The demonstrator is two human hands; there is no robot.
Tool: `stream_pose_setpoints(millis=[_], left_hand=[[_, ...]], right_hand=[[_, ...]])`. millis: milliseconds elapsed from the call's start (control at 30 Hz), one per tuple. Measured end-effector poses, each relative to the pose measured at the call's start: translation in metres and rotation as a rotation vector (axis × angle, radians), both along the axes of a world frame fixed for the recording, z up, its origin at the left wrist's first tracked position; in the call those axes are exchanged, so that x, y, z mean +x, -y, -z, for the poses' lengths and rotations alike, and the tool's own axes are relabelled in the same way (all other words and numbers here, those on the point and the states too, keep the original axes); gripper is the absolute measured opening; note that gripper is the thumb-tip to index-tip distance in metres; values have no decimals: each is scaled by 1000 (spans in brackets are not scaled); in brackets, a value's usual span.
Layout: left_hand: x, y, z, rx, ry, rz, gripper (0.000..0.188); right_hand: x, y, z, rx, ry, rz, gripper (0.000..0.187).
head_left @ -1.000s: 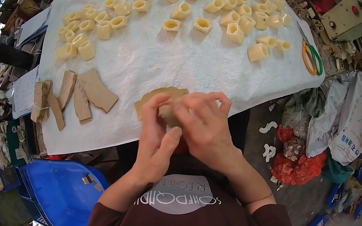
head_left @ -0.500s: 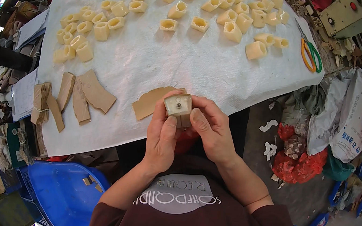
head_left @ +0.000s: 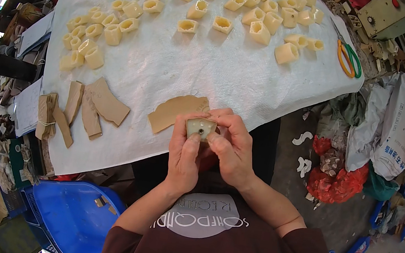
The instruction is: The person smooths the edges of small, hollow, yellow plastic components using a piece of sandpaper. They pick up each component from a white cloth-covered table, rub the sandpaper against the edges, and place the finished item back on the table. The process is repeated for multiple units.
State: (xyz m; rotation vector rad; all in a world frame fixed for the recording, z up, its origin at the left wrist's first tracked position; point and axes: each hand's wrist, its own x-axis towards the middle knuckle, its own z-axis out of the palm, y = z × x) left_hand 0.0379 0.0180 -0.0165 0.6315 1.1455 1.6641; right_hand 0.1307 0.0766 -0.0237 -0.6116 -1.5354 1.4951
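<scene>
Left hand [head_left: 184, 156]: closed around a small cream square cup [head_left: 201, 127], thumb pressed along its near side. Right hand [head_left: 232, 147]: also gripping the cup, fingers curled over its top and right edge. The cup sits between both hands just off the near edge of the table [head_left: 179, 70], its flat end with a dark centre hole turned to the camera; its body is hidden behind the fingers.

Tan curved sheet [head_left: 177, 112]: flat on the table cover, just beyond the hands, its near corner covered by the fingertips.

Tan strips [head_left: 94, 107]: several overlapping pieces to the left on the cover; one bundle at the far left looks tied, the tie hard to make out.

Finished cups [head_left: 217, 1]: many cream pieces scattered across the far half of the table, some cut off by the top edge.

Scissors [head_left: 349, 54]: orange and green handles, at the table's right edge.

Blue bin [head_left: 69, 216]: below the table on the left, partly cut by the dark rim.

Sacks and red bags [head_left: 362, 152]: heaped on the floor to the right, contents unclear.
</scene>
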Motion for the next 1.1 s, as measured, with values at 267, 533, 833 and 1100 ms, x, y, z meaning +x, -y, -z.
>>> stream_pose_setpoints(millis=[267, 533, 833, 1100], left_hand=[[-6, 1, -8, 98, 165, 43, 38], [-2, 1, -2, 29, -140, -62, 37], [-3, -2, -6, 22, -17, -90, 37], [-3, 0, -1, -12, -19, -62, 33]], right_hand=[[3, 1, -6, -367, -110, -200, 14], [-4, 6, 0, 44, 3, -47, 18], [1, 2, -2, -192, -64, -184, 23], [-3, 8, 4, -40, 32, -71, 26]])
